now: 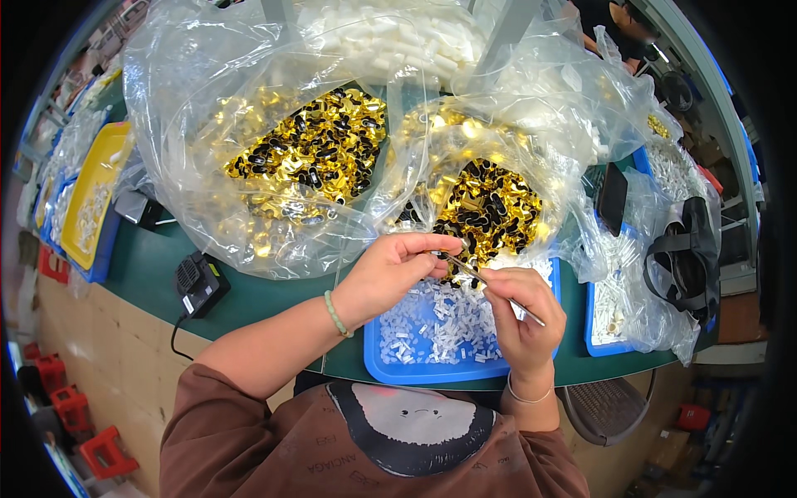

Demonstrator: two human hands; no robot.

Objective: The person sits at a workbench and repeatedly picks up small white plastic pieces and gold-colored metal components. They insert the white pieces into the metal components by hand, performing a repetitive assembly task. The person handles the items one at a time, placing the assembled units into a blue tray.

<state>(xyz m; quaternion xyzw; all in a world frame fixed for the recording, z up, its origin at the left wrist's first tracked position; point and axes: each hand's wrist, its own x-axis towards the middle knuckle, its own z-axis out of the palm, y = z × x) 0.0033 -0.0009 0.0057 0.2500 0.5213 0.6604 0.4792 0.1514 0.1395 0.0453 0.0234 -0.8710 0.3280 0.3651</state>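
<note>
My right hand (527, 311) grips a slim silver metal tool (530, 314) like a pen, its far end reaching up and left to the fingertips of my left hand (400, 270). Thumb and fingers of that left hand are pinched together at the tool's tip; what small piece lies between them I cannot make out. Both hands are above a blue tray (371, 357) with many small white and translucent plastic pieces (448, 319). Just beyond them, an open clear bag (573, 191) holds glossy gold-and-black parts (490, 207).
Another clear bag (166, 141) of gold-and-black parts lies at left, with white pieces (390, 41) bagged behind. A black adapter (199, 284) sits near the left edge. Right are a blue tray (591, 336), a phone-like black slab (612, 197) and a black bag (685, 257). A yellow tray (73, 220) stands far left.
</note>
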